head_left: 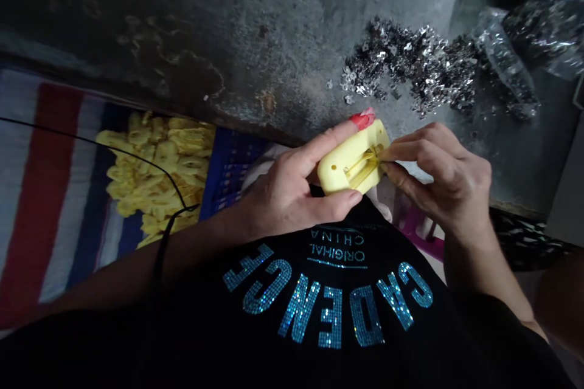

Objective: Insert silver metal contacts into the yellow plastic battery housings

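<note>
A yellow plastic housing (335, 173), rounded and with a long slot and small holes, is gripped between the thumb and fingers of my left hand (292, 182). Red tape or wrap covers one of that hand's fingertips. My right hand (442, 173) pinches at the right end of the slot, its thumb and forefinger pressed together. Whatever lies between those fingertips is too small and hidden to make out. Just beyond both hands, a pile of small shiny metal pieces (410, 64) is spread on the grey worktop (274, 24).
Many yellow plastic parts (159, 164) are heaped at the left on a striped sheet (59, 182), beside a blue basket (232, 158). Clear plastic bags (511, 55) lie at the right back. A thin black cord (132, 155) crosses on the left.
</note>
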Demonstrator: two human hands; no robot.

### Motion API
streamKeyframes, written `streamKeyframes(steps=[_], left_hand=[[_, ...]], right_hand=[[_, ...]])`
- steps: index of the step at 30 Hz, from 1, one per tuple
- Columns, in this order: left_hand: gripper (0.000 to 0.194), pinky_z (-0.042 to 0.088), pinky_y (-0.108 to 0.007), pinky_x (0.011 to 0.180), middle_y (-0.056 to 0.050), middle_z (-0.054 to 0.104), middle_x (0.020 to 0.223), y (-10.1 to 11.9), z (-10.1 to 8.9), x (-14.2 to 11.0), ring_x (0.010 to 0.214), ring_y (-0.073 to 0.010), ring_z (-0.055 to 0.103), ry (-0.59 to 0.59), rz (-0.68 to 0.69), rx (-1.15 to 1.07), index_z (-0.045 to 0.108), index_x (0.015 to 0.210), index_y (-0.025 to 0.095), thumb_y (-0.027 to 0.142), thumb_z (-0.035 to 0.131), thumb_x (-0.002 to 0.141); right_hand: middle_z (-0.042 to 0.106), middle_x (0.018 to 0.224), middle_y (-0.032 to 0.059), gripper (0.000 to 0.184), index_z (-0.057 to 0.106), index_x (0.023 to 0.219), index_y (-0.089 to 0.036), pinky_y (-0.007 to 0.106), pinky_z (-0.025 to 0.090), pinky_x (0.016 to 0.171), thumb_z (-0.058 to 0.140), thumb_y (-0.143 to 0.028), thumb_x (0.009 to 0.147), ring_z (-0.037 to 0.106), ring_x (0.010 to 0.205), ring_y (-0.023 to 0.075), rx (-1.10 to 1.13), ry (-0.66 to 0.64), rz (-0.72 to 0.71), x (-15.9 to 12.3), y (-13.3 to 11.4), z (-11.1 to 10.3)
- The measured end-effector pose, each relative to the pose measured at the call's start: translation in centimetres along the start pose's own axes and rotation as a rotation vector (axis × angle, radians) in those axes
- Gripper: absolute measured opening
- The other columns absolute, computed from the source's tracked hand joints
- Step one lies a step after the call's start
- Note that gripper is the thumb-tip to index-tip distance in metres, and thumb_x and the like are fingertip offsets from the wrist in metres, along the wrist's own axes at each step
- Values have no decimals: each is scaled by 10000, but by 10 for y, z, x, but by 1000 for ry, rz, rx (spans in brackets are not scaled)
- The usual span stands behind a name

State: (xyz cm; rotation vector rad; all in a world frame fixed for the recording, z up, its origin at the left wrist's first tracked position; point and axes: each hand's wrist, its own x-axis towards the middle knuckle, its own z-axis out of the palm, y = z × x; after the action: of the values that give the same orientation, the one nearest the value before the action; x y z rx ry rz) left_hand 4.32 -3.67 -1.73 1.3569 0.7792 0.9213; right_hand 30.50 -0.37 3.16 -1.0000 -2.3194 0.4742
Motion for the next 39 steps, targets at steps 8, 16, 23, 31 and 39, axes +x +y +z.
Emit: streamKeyframes(steps=[8,16,23,31,39], left_hand=[[797,537,-506,1364,23,445,1864,-1,4,-2,1712,-391,450,21,-15,-127,480,1765,358,259,794,1039],[787,505,-486,1382,-17,493,1837,1,3,0,1686,-374,497,37,-1,-116,508,1748,288,289,808,1021],[791,668,-490,1201,-102,701,1633,4,9,7,1413,-352,745,64,268,360,534,1704,239,245,781,953],[815,648,-387,1185,-116,738,1503,5,15,16,1301,-275,770,-60,302,578,441,1759,249,218,743,1003],[1020,747,-383,903,-111,734,1368,12,9,22,1180,-308,782,-87,-158,166,625,1665,305,395,1059,746]], right_hand=[[816,1067,56,180,751,1217,-224,368,611,828,699,-139,1067,703,928,220,-243,-94,-97,3,-12,-4],[842,1083,33,249,784,1226,-306,416,635,860,709,-143,1053,757,920,231,-133,47,33,-11,-17,3],[788,1317,76,458,752,1354,-276,369,656,841,889,-476,965,779,1101,237,340,33,413,-13,16,18],[779,1276,53,510,714,1345,-242,312,641,841,898,-418,904,766,1050,188,476,57,414,-12,33,29],[756,1266,49,512,671,1424,-306,410,657,885,843,-336,942,742,1058,228,313,307,316,-30,29,45]])
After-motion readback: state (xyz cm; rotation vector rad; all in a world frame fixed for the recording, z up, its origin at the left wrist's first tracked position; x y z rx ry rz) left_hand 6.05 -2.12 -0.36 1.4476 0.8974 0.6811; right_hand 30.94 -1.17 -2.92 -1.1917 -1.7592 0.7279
